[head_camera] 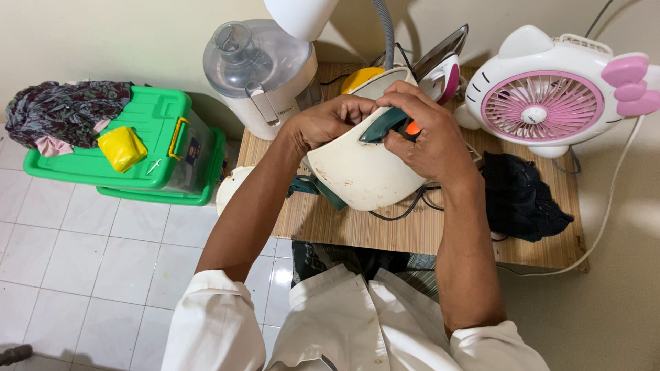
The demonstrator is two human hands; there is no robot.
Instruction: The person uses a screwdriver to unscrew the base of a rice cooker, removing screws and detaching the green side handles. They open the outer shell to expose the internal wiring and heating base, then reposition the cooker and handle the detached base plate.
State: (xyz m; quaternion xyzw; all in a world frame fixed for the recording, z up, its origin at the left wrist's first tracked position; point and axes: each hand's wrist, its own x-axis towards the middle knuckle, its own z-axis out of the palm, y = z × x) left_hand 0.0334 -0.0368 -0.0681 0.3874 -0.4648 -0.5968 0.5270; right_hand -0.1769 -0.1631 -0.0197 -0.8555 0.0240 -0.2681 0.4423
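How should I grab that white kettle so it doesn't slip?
Probably by the dark green handle on the white kettle, coming from above. It is narrow enough to wrap fingers round, while the body is wide and smooth. Both hands sit there now.

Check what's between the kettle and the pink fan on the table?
Head view: the right hand on the cream kettle, then bare table before the pink fan.

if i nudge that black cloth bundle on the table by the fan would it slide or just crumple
The black cloth bundle lies in soft folds, so it probably crumples rather than slides whole. It looks light and floppy. The woven table surface may add some drag.
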